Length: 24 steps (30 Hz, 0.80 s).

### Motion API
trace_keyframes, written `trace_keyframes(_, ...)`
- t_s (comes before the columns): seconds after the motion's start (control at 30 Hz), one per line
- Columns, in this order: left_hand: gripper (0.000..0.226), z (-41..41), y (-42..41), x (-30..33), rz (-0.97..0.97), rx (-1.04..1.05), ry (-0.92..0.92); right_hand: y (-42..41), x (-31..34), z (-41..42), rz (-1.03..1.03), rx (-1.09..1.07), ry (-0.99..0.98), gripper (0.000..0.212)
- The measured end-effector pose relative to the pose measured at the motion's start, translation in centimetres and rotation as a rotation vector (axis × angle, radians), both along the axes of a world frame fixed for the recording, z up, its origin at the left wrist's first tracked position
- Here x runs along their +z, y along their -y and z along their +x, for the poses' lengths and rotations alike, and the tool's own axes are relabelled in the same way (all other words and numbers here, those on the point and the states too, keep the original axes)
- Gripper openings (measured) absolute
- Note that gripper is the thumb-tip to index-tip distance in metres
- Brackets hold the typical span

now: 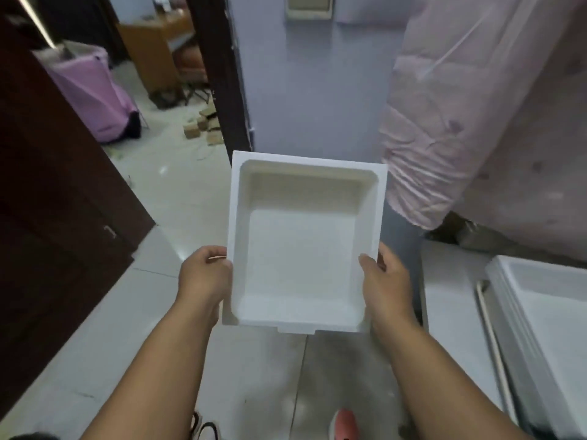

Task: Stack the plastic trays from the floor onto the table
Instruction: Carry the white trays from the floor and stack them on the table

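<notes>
A white plastic tray point(305, 246), square and deep with a broad flat rim, is held open side up in mid-air above the pale tiled floor point(178, 198), roughly in the middle of the view. The left hand point(205, 274) is clamped on the tray's left rim near its near corner, with fingers curled over the edge; the right hand point(384, 281) grips the right rim opposite it, the thumb lying inside the wall. Both bare forearms reach in from the near edge of the scene. At the near right a stack of similar white trays point(546, 331) sits low down, its layered rims showing at the left side. Far right of the held tray a large bundle wrapped in clear plastic film point(476, 122) rises up. To the left stands a dark brown door point(57, 185), and beyond it a purple bag point(92, 93) and some small cardboard boxes point(206, 125) lie on the floor. Another white tray point(309, 6) shows at the far top edge. A pink shoe point(344, 423) shows at the near edge.
</notes>
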<state>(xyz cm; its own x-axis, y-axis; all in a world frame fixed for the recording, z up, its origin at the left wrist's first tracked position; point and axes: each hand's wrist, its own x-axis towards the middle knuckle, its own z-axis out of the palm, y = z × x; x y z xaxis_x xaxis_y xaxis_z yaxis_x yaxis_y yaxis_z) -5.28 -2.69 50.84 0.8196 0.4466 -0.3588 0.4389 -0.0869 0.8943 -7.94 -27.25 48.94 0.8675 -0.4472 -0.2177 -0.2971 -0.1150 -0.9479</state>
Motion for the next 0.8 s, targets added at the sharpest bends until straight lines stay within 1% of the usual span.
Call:
trace_keyframes(0.07,0.029,-1.1,1.4,5.4,-0.008,-0.026,0.082,2.0,5.8,-2.0,-0.024,0.014,0.089,0.026)
trace_keyframes(0.17,0.030,-2.8,4.1,11.7,-0.030,-0.093,0.173,5.4,12.3,-4.7,-0.112,0.003,0.202,0.031)
trace_keyframes(0.23,0.025,-4.0,7.0,15.2,-0.046,-0.136,0.219,8.7,15.8,-6.9,-0.153,-0.019,0.250,0.030)
trace_keyframes(0.3,0.020,-4.8,8.4,17.2,-0.019,-0.163,0.258,10.5,17.4,-7.8,-0.197,-0.023,0.268,0.031)
trace_keyframes(0.33,0.018,-5.5,10.5,18.1,-0.011,-0.207,0.284,12.8,18.3,-9.1,-0.231,-0.046,0.282,0.028)
trace_keyframes(0.4,0.016,-6.6,13.4,18.8,0.015,-0.268,0.298,16.6,18.7,-10.6,-0.282,-0.098,0.285,0.017)
trace_keyframes(0.5,0.014,-7.6,19.1,18.5,0.009,-0.366,0.271,23.4,17.5,-12.6,-0.402,-0.145,0.260,0.041)
trace_keyframes(0.57,0.014,-8.0,22.9,17.5,0.000,-0.427,0.253,27.3,16.4,-13.9,-0.446,-0.175,0.246,0.040)
trace_keyframes(0.63,0.016,-8.2,27.8,16.0,-0.007,-0.470,0.232,31.8,15.0,-15.4,-0.451,-0.221,0.215,0.034)
trace_keyframes(0.73,0.020,-8.3,33.7,13.5,-0.026,-0.523,0.174,37.1,13.6,-16.6,-0.480,-0.231,0.157,0.038)
trace_keyframes(0.8,0.024,-8.5,37.9,11.2,-0.007,-0.536,0.111,41.4,12.2,-17.0,-0.533,-0.217,0.103,0.039)
